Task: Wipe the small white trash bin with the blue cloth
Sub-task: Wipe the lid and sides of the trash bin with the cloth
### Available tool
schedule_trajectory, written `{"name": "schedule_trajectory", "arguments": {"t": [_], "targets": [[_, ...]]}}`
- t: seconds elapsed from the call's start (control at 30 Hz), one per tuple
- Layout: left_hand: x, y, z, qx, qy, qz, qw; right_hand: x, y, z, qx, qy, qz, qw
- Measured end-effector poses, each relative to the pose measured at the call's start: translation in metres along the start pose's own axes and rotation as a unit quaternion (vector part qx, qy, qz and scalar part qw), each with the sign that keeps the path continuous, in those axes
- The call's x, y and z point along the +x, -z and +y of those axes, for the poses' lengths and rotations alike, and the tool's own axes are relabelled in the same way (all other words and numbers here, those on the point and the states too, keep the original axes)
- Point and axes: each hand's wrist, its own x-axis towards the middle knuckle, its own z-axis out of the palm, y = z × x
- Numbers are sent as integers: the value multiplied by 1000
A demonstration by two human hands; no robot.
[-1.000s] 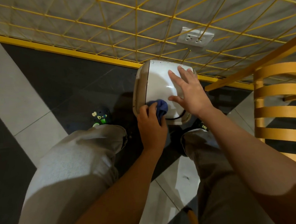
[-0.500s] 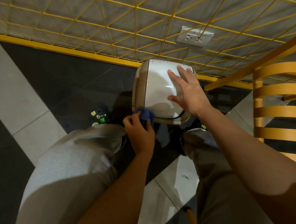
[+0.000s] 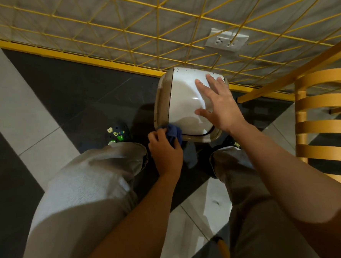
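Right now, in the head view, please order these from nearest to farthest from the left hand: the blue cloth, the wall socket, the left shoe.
1. Blue cloth: gripped in the left hand, at the bin's near corner.
2. Left shoe: on the floor, to its left.
3. Wall socket: up on the wall behind the yellow grid.

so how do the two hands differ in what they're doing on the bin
The left hand is curled round the blue cloth at the near left corner of the white trash bin; the right hand lies flat, fingers spread, on the bin's top and holds nothing. Both are in contact with the bin.
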Motion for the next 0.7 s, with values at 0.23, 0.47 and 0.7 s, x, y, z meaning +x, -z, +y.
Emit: {"name": "schedule_trajectory", "arguments": {"t": [0.23,0.47,0.7], "targets": [[-18,-2,-6,89,-65,-99,989,0,-1,1,10,2,1,1000],[-17,-14,9,65,-142,-134,979,0,0,2,13,4,-4,1000],[-2,-4,3,111,-138,-53,983,0,-3,1,7,14,6,1000]]}}
